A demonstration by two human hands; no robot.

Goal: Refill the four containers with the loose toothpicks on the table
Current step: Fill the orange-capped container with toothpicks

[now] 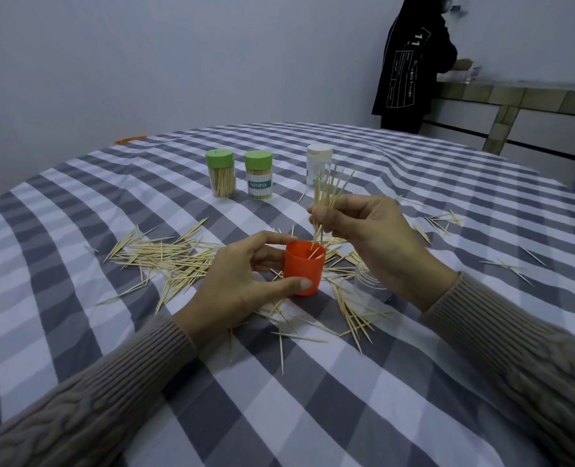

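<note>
Between the two hands, near the middle of the tabletop (77, 210), the work is under way. The right hand (373, 237) keeps a narrow grip, pinching a fanned bundle of pale wooden toothpicks (328, 197) upright, their lower tips entering the mouth of the open orange plastic cup-shaped container (303, 269). The left hand (242, 281) grips that container from nine o'clock, thumb and fingers curled round its wall, apparently to steady it while the bundle goes in. Loose toothpicks (165, 257) lie scattered around it, densest toward nine o'clock and five o'clock. A clear round piece (368, 276) lies just beside the container at three o'clock. Toward twelve o'clock, well apart, stand two green-lidded clear jars (239, 175) and a white-lidded clear jar (319, 165). Bare checked cloth at six o'clock leaves room to move.
</note>
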